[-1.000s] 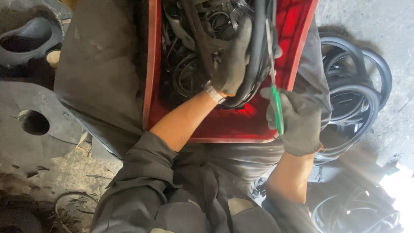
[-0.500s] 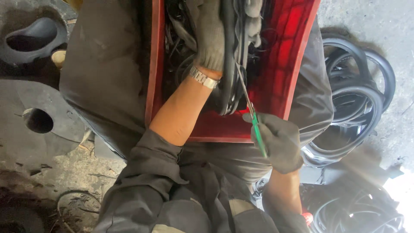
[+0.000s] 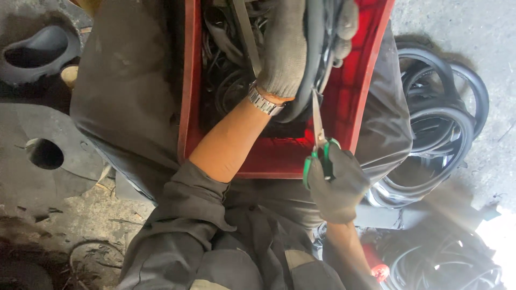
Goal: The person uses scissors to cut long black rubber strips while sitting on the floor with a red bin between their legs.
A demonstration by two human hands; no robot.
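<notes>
1. Nearest the camera: grey work-clothes sleeves and the person's lap, seen from above; the sleeve on the picture's left side is pushed up to bare the forearm.
2. Right hand, in a dark grey glove, is closed around the green handles of a pair of scissors; fingers are through the loops. The metal blades point up and away from the body, toward the crate.
3. The blade tips reach the black rubber ring just below the other hand (whether the blades are closed on the rubber or only touching it, cannot tell).
4. Left hand, in a lighter grey knit glove with a metal wristwatch at the cuff, is clenched on the black rubber ring, holding it up over the crate with the loop hanging down past the wrist.
5. Red plastic crate sits on the person's lap, between the knees; inside is a tangle of more black rubber rings and strips.
6. To the right, on the concrete floor, a pile of black rubber hoops lies just beside the leg.
7. To the left, thick grey slabs with round holes lie on dirty ground, well apart from the hands.
</notes>
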